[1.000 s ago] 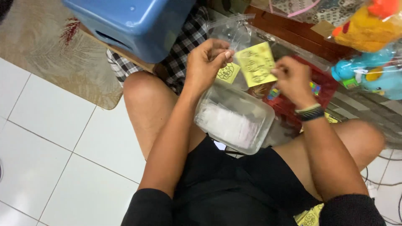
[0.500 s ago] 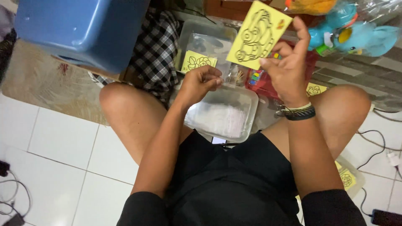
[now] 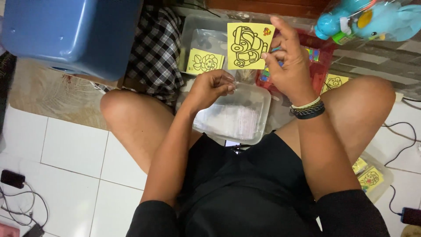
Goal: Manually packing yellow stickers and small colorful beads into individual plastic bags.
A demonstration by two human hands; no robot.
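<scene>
Item: yellow card with black car outline (image 3: 248, 45), pinched at its right edge in my right hand (image 3: 287, 66), now raised higher than half a second ago, clear of the clear tub (image 3: 262, 115) on my lap. My left hand (image 3: 213, 89), fingers curled together over the tub, has dropped lower; I cannot tell what it pinches. Card is separated for handling.

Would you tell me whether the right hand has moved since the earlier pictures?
Yes: the right hand has lifted its yellow card up, away from the clear tub on the lap.

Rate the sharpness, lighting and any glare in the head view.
Head view: even, soft indoor light, faint shadows; the yellow card in the right hand is sharp; mild glare on the clear plastic tray below the left hand; corners look slightly stretched.
</scene>
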